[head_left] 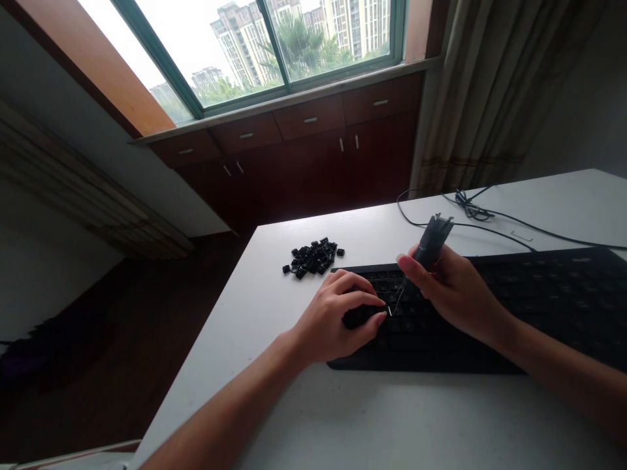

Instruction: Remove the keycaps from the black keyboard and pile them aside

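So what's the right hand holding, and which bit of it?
The right hand is holding a black keycap puller by its thick handle, gripped between thumb and fingers. The thin wire end points down at the keyboard.

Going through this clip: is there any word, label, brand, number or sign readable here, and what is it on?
No word, brand or number can be read in this view.
Key legends on the black keyboard: too small and blurred to read.
Loose black keycaps: no readable marks.
Handle of the keycap puller in the right hand: no readable marks.
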Motion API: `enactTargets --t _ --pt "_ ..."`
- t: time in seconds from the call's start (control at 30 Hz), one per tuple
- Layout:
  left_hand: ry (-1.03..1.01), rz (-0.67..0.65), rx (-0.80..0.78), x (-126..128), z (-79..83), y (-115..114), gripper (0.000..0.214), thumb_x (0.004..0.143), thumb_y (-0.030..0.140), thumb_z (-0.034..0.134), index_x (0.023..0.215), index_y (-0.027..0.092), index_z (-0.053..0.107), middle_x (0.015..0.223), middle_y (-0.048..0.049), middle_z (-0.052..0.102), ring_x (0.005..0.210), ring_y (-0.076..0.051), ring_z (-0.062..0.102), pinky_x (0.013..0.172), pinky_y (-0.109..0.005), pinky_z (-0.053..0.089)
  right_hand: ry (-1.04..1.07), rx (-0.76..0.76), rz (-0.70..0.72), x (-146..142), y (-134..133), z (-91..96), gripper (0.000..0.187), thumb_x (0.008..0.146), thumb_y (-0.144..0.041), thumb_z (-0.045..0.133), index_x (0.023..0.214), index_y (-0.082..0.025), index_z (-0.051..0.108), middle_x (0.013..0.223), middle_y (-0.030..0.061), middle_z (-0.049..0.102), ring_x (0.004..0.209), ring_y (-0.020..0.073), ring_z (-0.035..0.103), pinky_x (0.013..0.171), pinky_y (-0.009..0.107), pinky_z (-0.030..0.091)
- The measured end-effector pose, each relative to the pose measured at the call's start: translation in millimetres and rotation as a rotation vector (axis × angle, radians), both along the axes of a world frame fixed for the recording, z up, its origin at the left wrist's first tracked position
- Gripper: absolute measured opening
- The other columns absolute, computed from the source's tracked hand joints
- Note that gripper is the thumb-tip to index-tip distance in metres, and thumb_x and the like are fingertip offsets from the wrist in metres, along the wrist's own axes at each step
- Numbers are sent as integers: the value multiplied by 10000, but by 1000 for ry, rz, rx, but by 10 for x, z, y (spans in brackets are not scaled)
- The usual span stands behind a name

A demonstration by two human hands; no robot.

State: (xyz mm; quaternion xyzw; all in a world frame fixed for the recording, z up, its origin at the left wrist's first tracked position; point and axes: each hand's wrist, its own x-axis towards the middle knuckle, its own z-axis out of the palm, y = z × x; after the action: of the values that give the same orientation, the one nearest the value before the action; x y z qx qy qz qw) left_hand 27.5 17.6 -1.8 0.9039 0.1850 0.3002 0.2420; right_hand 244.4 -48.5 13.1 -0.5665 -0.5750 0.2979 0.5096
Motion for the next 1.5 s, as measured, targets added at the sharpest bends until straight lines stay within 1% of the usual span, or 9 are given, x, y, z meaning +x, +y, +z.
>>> enactTargets --t 0.17,0.27,0.4,0.53,0.6,0.83,1.03,1.23,1.5 --pt "-6 -7 3 -4 -6 4 140 866 241 724 1003 229 750 1009 -58 682 966 -201 628 909 -380 512 -13 16 40 0 9 -5 313 946 -507 629 915 -198 590 663 -27 561 521 108 489 459 234 398" --pt "-11 -9 6 -5 -11 11 139 868 243 723 1004 226 750 1006 -58 681 961 -198 628 911 -383 512 -58 43 71 3 -5 -10 292 937 -486 652 913 -199 600 698 -13 605 549 118 532 488 239 434" --pt "-8 -18 13 -6 -15 17 143 872 250 723 1012 230 743 1016 -53 680 962 -192 628 908 -380 509 -116 74 23 10 -49 -47 304 892 -493 707 891 -200 625 686 0 653 540 139 581 506 261 471" --pt "-14 -27 25 -10 -19 16 150 873 260 727 1021 236 736 1019 -48 683 955 -186 636 933 -390 497 -172 96 -61 24 -71 -87 351 828 -530 762 831 -203 631 629 -3 647 511 157 597 495 280 471" --pt "-15 -28 24 -13 -21 18 154 871 272 734 1021 240 734 1021 -45 683 952 -185 636 942 -395 493 -183 100 -79 28 -66 -89 356 819 -532 770 807 -206 626 626 -5 646 515 160 604 499 282 473" --pt "51 29 -47 0 16 -21 205 838 332 775 1012 233 731 1049 -54 674 1000 -213 618 965 -409 488 -242 137 -50 14 -51 -66 312 873 -491 731 844 -193 642 691 2 668 548 142 597 530 268 476" --pt "92 54 -93 14 68 -70 231 832 355 777 1023 235 724 1058 -59 672 1014 -232 608 966 -429 489 -257 170 -43 14 -70 -64 300 885 -480 724 842 -198 632 670 -10 658 519 135 597 517 266 473" --pt "110 53 -102 -4 81 -64 256 811 365 792 1025 245 721 1070 -58 669 1035 -246 604 967 -444 487 -255 147 -73 1 -91 -50 304 879 -497 726 837 -211 630 621 -5 664 498 160 621 493 284 476" --pt "107 71 -82 3 76 -116 232 832 310 742 1046 235 695 1099 -64 664 1040 -246 589 990 -453 473 -282 195 -60 -15 -103 -26 271 927 -455 679 827 -210 620 682 6 665 528 145 598 521 283 468"
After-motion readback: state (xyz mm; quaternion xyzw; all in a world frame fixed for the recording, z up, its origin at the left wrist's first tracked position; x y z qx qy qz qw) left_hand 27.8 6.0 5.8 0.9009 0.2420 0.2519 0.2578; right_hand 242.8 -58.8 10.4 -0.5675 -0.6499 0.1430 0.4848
